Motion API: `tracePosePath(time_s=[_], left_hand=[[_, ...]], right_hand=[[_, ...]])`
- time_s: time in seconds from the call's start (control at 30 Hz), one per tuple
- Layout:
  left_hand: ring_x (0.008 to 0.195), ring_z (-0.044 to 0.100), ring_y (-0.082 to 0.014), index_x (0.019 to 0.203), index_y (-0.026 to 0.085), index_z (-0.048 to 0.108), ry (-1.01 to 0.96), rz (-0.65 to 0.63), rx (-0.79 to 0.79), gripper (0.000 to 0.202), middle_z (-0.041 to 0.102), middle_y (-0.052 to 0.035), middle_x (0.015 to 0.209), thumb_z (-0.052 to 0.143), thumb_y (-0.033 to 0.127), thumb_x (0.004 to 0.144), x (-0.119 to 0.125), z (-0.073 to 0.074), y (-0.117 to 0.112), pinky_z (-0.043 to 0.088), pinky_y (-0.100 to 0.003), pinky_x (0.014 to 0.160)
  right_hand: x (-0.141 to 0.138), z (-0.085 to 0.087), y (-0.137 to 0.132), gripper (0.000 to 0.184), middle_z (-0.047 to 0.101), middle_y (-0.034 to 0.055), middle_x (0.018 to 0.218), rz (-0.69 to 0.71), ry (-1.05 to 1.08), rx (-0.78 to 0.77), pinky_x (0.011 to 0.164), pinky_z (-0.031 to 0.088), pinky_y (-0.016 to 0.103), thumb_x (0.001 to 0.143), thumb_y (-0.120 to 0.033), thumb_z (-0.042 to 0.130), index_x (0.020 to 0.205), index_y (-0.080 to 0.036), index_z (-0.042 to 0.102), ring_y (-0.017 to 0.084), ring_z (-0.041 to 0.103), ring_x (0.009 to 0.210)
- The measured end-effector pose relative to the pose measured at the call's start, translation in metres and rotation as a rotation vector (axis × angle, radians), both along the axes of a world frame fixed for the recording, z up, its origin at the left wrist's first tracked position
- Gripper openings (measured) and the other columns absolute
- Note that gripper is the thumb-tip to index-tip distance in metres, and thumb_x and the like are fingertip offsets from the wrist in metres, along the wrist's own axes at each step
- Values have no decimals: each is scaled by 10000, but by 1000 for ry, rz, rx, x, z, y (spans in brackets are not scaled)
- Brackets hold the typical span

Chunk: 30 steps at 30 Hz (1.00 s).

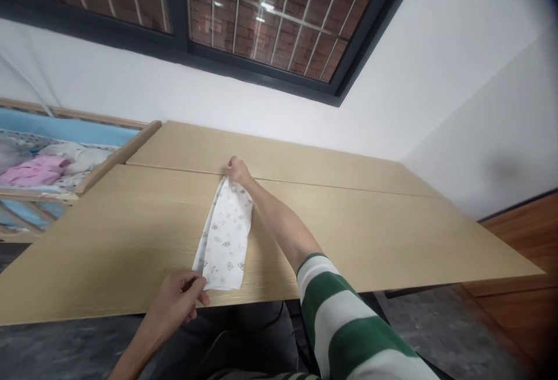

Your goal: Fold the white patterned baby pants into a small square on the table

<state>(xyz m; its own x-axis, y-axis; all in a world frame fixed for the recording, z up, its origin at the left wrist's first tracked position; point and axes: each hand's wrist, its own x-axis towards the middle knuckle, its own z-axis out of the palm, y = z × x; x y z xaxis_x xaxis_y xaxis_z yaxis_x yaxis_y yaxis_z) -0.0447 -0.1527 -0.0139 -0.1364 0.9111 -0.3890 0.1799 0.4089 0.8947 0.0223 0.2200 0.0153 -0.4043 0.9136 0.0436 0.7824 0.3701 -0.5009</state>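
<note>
A white garment (226,235) with small green and brown prints lies on the tan tabletop, folded lengthwise into a narrow strip. It looks like a pair of small pants, though I cannot be sure. My right hand (238,171) reaches across and grips the far end, fingers curled closed. At the near left corner, my left hand (181,293) pinches the edge between thumb and fingers. A second layer shows along the left side, slightly offset from the top one.
The wide tabletop (357,229) has a seam across its far part. To the left stands a wooden crib (120,153) with blue lining, holding pink clothing (37,171) and pale fabric. A barred window (270,20) and white wall rise behind; brown wooden furniture (523,246) is at right.
</note>
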Motion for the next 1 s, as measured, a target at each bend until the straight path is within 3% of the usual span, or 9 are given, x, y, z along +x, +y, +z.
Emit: tracePosePath(time_s=[0.23,0.5,0.63,0.77,0.9,1.0], left_hand=[[463,576,-174,557,211,548,240,-37,12,396,686,-40,622,436,511,790,-9,3,-2,397,-282,507],[519,600,-198,545,219,554,329,-60,6,378,673,-36,599,435,443,825,-8,4,-3,395,-294,563],[581,627,-218,533,228,540,462,-80,-19,379,646,-36,570,415,418,836,-6,8,-2,378,-302,604],[713,682,-267,584,234,536,731,-129,-41,367,690,-69,666,376,374,884,-4,12,-4,368,-322,650],[766,701,-353,675,255,567,1017,-114,-134,428,728,-108,755,325,484,945,5,18,-15,378,-367,626],[838,706,-349,759,266,617,1085,-51,56,446,739,-122,824,317,536,950,16,21,-24,466,-412,691]], right_hand=[[-16,-20,-2,240,662,82,970,-33,-48,-11,677,476,274,834,-173,670,1040,-198,549,228,643,856],[-18,-25,-3,233,685,105,1044,-24,-45,-5,673,458,261,844,-180,669,1044,-192,550,229,660,895],[-17,-22,-9,230,690,105,1062,-20,-37,-1,688,458,267,844,-176,674,1036,-193,549,233,666,907],[-15,-14,-17,179,693,107,1044,-11,-30,12,718,470,280,890,-211,641,1043,-193,548,242,662,928],[-12,-1,-35,144,691,129,1084,54,-20,44,775,483,321,972,-280,537,1086,-193,551,264,653,964],[-6,9,-69,201,696,117,1124,225,-8,83,824,491,338,1008,-331,489,1132,-197,572,263,656,988]])
